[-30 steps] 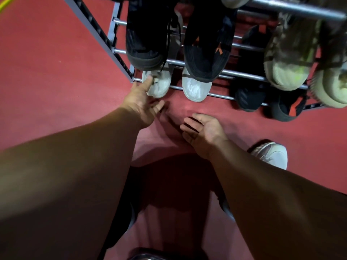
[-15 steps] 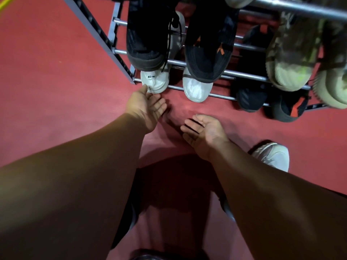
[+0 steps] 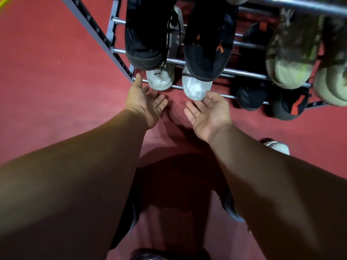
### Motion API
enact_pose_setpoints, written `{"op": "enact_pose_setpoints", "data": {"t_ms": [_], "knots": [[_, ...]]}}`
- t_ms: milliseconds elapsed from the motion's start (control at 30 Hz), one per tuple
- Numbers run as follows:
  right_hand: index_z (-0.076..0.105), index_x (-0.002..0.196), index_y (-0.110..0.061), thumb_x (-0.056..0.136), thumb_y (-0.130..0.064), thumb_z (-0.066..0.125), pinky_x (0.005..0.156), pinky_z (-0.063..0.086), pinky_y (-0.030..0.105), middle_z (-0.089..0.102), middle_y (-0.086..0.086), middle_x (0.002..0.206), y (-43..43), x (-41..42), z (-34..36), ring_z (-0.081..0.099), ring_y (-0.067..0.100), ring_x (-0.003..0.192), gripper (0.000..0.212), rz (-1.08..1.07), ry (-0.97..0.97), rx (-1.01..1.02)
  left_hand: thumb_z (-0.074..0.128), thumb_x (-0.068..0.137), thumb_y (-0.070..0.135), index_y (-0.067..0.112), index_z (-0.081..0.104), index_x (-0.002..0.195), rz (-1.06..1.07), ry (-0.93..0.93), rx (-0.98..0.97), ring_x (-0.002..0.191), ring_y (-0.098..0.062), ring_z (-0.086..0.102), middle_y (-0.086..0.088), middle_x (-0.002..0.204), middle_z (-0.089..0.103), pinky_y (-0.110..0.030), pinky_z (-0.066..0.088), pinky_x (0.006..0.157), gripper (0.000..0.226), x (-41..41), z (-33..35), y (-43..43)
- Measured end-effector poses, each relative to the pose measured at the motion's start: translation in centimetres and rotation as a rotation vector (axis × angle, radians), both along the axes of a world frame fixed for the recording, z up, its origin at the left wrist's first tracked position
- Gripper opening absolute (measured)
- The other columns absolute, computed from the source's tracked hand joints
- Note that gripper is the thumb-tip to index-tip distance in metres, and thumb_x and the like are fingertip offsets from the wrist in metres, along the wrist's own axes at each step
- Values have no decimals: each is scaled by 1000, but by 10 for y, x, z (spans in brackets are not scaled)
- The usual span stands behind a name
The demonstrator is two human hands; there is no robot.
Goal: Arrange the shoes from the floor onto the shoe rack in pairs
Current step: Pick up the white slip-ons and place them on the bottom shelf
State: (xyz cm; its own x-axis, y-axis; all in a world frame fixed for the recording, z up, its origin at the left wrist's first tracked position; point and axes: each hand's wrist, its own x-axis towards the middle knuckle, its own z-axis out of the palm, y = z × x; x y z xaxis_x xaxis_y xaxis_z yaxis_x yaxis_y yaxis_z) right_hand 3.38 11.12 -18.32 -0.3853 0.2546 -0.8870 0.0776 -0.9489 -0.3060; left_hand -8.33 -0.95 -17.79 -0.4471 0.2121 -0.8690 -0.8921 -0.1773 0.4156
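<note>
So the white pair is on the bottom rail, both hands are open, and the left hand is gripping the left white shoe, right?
Not quite: the head view shows the left hand open and empty, beside the left white shoe. The white pair is on the bottom rail; the right hand is open too.

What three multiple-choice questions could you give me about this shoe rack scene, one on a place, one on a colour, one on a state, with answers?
1. Where does the white pair sit?
A. lowest rail, left end
B. top rail
C. far from the rack

2. What colour is the floor?
A. grey
B. red
C. blue

3. How are the hands?
A. both gripping shoes
B. both open, holding nothing
C. one holding a lace

Answers:
1 A: the white toes poke out over the lowest bar of the shoe rack, below the black pair.
2 B: the floor is red all round.
3 B: the left hand and right hand show spread fingers and bare palms.
</note>
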Motion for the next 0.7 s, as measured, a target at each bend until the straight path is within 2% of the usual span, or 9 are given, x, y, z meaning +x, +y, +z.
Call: {"op": "enact_pose_setpoints", "data": {"t_ms": [100, 167, 333, 533, 700], "knots": [[53, 145, -10, 96, -28, 54, 100, 49, 40, 61, 12, 139, 0, -6, 5, 57, 29, 130, 52, -10, 18, -3, 49, 96, 61, 12, 46, 145, 6, -1, 9, 120, -32, 60, -12, 126, 59, -47, 49, 104, 70, -3, 0, 0], [54, 144, -10, 96, -28, 55, 99, 50, 41, 61, 11, 139, -1, -7, 5, 58, 29, 129, 52, -13, 22, -4, 49, 96, 62, 11, 47, 144, 7, -1, 8, 119, -32, 60, -12, 123, 60, -47, 50, 104, 70, -3, 0, 1], [50, 148, -14, 93, -29, 57, 89, 55, 40, 58, 7, 144, 0, -8, 1, 61, 29, 125, 57, 5, 39, -2, 50, 94, 63, 11, 46, 145, 13, -6, 11, 117, -33, 61, -13, 130, 59, -47, 50, 103, 73, -2, -1, -1], [50, 148, -14, 92, -30, 57, 90, 55, 42, 57, 7, 144, 2, -9, 0, 62, 31, 124, 59, 37, 51, -3, 53, 92, 65, 11, 45, 145, 12, -7, 8, 116, -35, 62, -14, 130, 58, -48, 51, 101, 76, -5, -1, -3], [47, 151, -14, 93, -30, 56, 99, 52, 43, 54, 7, 148, 4, -10, -1, 59, 31, 128, 60, 46, 80, -20, 53, 91, 67, 12, 43, 147, -6, -7, 10, 116, -34, 61, -14, 132, 58, -48, 52, 100, 79, -6, -3, -4]]}}
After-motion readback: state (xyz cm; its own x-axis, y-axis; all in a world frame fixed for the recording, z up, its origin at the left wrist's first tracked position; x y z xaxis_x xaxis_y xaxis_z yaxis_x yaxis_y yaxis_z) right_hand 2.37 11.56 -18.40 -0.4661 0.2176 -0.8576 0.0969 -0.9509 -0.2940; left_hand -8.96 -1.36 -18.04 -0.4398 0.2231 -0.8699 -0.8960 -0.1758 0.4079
